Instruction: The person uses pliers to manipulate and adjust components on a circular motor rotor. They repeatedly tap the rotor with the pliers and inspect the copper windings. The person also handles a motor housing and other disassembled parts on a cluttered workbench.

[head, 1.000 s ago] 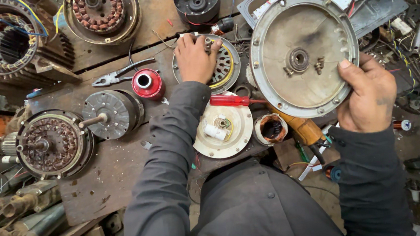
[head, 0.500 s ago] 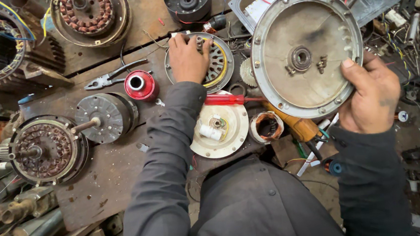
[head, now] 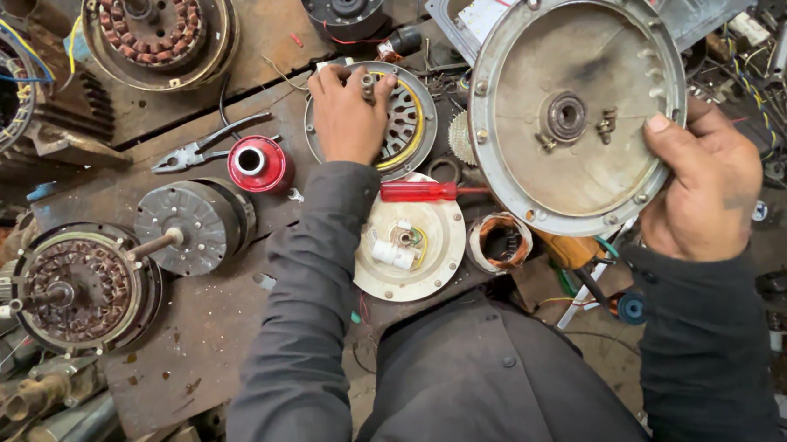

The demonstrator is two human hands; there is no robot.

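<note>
Motor cover, round grey metal plate with a bearing hub at centre, held up tilted above the bench by the right hand. Thumb lies on the cover's inner face near the lower right rim, the other fingers are wrapped behind it, out of sight; firm clenched grip on the rim.

Left hand reaches forward onto the stator, a ring of laminations with yellow wire, lying flat on the bench just left of the cover. Fingers curl over the shaft stub at its top edge, pinching it; palm covers the stator's left half.

Step, as judged: mid-disassembly or refit, cover off in one hand, stator being gripped with the other. Bringing the two together would call for lining up the hub with the shaft and keeping the plate level; one-hand rim grip could let it tip.

Around: red screwdriver just below the stator, lying across a cream disc with a small white part. Red spool and pliers to the left, rotor with shaft nearby, copper-wound stators on the bench.
</note>
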